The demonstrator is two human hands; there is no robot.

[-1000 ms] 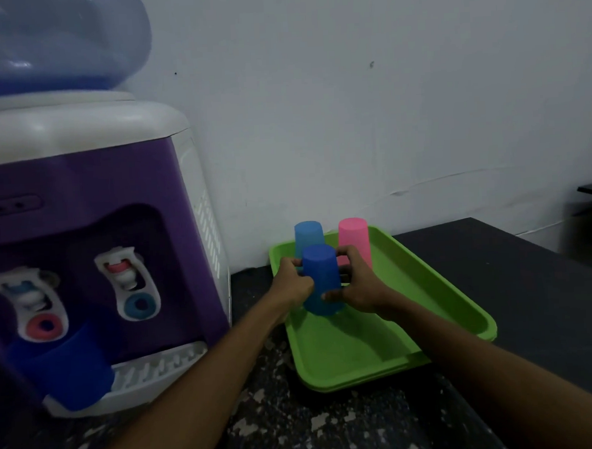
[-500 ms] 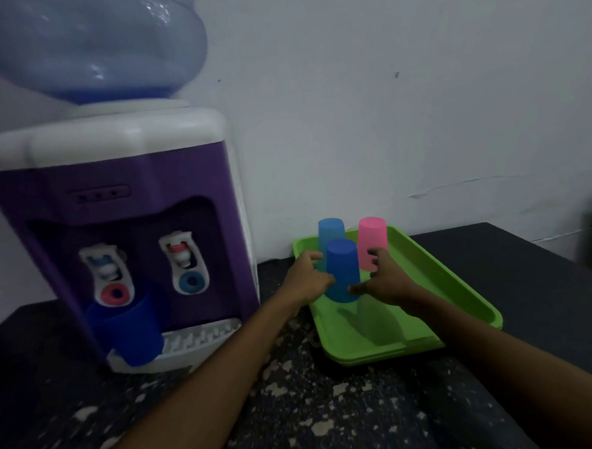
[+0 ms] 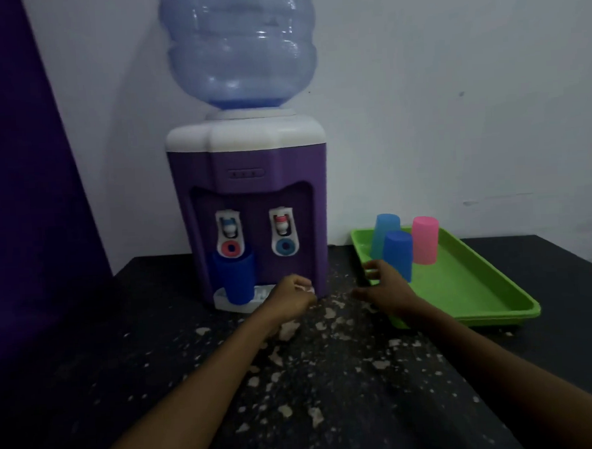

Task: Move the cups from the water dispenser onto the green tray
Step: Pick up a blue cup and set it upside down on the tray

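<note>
Both your hands have let go of the dark blue cup (image 3: 398, 253), which now stands upside down on the tray (image 3: 479, 283) beside the light blue cup (image 3: 384, 233) and pink cup (image 3: 425, 240). Your right hand (image 3: 387, 288) hovers open and empty at the tray's near-left edge. Your left hand (image 3: 291, 298), loosely curled and empty, sits before the dispenser (image 3: 249, 206), where another blue cup (image 3: 235, 277) stands under the left tap.

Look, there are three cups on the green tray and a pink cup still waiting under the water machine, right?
Not quite. The head view shows the cup still at the water dispenser is dark blue, not pink. The pink cup already stands on the green tray, among three there.
</note>
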